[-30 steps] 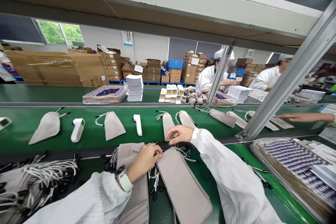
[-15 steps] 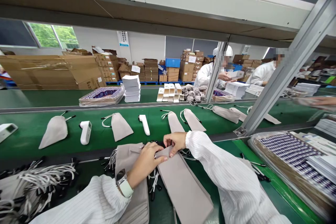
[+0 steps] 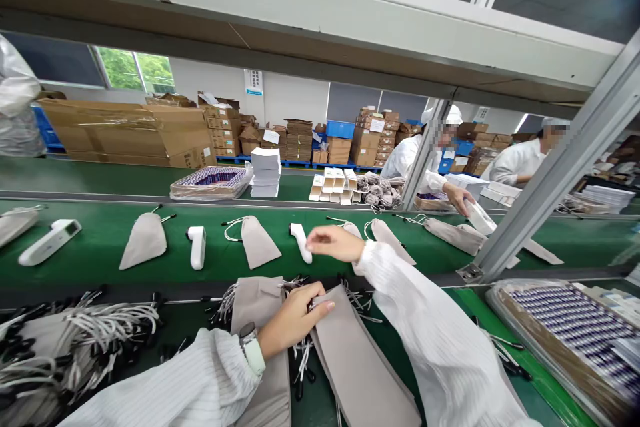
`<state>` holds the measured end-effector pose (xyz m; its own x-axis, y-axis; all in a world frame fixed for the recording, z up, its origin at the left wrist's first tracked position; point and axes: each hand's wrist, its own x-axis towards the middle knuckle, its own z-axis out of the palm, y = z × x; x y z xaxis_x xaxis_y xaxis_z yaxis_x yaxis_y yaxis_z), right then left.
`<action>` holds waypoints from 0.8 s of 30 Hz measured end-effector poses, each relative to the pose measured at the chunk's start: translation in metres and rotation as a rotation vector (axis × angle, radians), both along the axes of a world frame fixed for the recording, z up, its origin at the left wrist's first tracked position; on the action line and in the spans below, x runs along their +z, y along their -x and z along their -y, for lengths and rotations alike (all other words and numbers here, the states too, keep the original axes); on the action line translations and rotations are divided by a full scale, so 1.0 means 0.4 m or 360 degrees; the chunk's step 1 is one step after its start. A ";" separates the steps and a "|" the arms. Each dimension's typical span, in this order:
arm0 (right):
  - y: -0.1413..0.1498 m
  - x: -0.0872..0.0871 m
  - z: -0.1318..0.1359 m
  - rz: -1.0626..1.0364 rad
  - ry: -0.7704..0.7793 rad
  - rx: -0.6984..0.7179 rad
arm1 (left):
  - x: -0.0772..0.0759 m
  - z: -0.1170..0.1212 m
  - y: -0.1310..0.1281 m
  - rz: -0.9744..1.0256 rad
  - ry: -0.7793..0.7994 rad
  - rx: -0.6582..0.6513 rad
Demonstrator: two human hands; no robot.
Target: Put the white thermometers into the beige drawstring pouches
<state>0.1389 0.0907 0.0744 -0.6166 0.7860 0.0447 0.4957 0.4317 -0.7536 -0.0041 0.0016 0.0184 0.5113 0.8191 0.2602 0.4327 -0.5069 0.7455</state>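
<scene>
My left hand (image 3: pixel 295 319) is closed on the open end of a long grey drawstring pouch (image 3: pixel 355 363) that lies on the green bench in front of me. A second stack of grey pouches (image 3: pixel 260 300) sits under my left wrist. My right hand (image 3: pixel 333 242) is stretched out over the green conveyor belt (image 3: pixel 100 253), fingers loosely apart, its fingertips at a white handheld thermometer (image 3: pixel 301 242) that lies on the belt. The hand holds nothing.
More pouches (image 3: pixel 257 242) and thermometers (image 3: pixel 197 245) lie spaced along the belt. A heap of pouches with cords (image 3: pixel 65 347) is at my left and a battery tray (image 3: pixel 570 323) at my right. A slanted metal post (image 3: pixel 545 173) stands right. Across the belt, a co-worker's hand (image 3: pixel 460 197) holds a pouch.
My right hand has let go of the pouch mouth and moved up and forward onto the belt to the white thermometer. My left hand still grips the pouch. The belt's items have shifted right.
</scene>
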 end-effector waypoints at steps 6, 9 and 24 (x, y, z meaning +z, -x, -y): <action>0.141 -0.094 -0.106 0.0278 -0.0050 -0.0909 | -0.004 -0.008 0.008 0.0140 -0.0037 0.0045; 0.107 -0.124 -0.127 0.0160 0.0058 -0.0934 | -0.007 -0.014 0.011 0.0227 -0.0031 0.0080; -0.048 -0.065 0.045 -0.1470 0.0869 -0.0077 | 0.000 -0.019 0.006 0.0412 -0.0154 0.0017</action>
<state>0.1583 0.0729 0.0485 -0.4918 0.8633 0.1129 -0.3570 -0.0816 -0.9305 -0.0067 0.0092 0.0182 0.4090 0.7891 0.4583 0.2396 -0.5775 0.7804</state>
